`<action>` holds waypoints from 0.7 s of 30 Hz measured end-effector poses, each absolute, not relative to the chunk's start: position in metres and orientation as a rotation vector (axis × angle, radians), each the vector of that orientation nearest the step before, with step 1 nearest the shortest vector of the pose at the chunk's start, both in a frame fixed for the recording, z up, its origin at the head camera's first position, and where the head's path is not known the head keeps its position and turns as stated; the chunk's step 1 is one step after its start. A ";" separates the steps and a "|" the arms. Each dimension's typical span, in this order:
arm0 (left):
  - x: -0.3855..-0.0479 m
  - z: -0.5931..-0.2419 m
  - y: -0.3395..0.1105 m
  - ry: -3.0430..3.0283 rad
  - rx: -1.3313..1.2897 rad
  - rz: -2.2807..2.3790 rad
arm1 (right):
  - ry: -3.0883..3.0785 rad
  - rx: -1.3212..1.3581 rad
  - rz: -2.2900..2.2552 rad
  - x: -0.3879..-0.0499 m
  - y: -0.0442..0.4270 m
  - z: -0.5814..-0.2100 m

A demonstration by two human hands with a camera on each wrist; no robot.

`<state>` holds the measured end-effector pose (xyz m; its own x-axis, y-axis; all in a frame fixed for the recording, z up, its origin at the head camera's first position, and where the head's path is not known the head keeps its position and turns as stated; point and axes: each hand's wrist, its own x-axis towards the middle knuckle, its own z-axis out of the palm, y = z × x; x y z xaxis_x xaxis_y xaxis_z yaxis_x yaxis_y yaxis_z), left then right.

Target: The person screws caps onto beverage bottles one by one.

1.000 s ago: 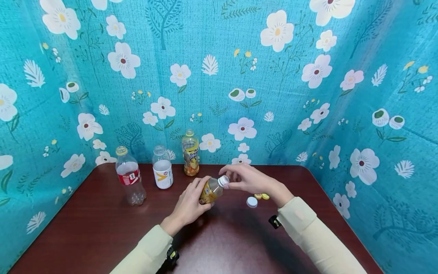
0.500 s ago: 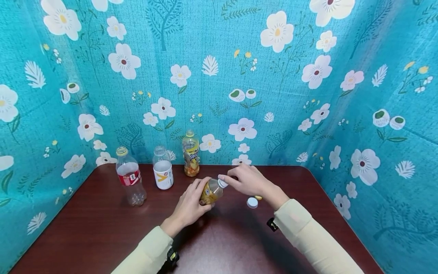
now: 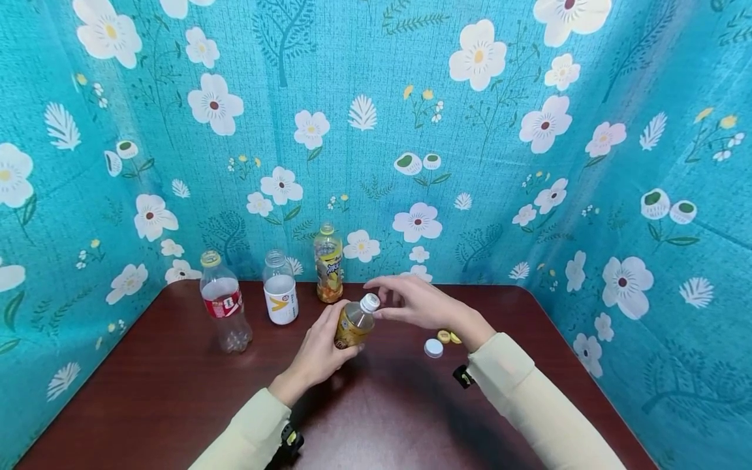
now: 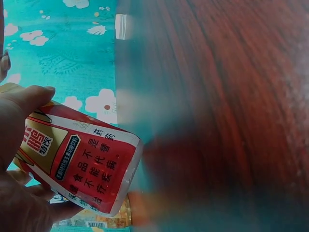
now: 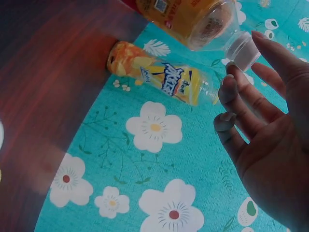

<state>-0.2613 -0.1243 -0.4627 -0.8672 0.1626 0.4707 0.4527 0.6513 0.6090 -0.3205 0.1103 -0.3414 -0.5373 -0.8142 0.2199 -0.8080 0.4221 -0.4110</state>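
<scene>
Twelve was dead ahead, and here was the lineup! Far left, just past ten, stood the red bottle (image 3: 225, 305), upright on the table (image 3: 376, 411). At eleven, the white bottle (image 3: 281, 301), upright too. Nearer on that line came the left hand (image 3: 317, 349), and beyond it, half past eleven, the yellow bottle (image 3: 329, 267) by the cloth (image 3: 376, 209). All three looked capless, probably set back there to leave the front for working.

Now the held bottle (image 3: 352, 329), just shy of twelve! The left hand had it firmly, thumb and fingers wrapped round its body, neck leaning toward one o'clock: a tilt, I judged, that offered the white lid (image 3: 369, 302) on top to the other hand. Whether its base met the table, I couldn't tell.

Then the right hand (image 3: 420, 301), half past twelve: nothing gripped, fingers loosely curved and spread about the lid, a pose that suited fingertip turning. Touching? Too close to call. And at one lay the white cap (image 3: 433, 348), two yellow caps (image 3: 443, 337) just behind, likely parked together out of the bottles' way.
</scene>
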 end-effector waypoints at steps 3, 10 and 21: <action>-0.262 -0.463 -0.126 -2.510 -0.490 -1.101 | 2.599 -1.527 -0.749 -0.322 0.105 -0.339; -0.263 -0.464 -0.130 -2.544 -0.501 -1.164 | 2.561 -1.521 -0.767 -0.325 0.097 -0.339; -0.262 -0.464 -0.132 -2.527 -0.545 -1.147 | 2.873 -1.397 -0.698 -0.324 0.091 -0.353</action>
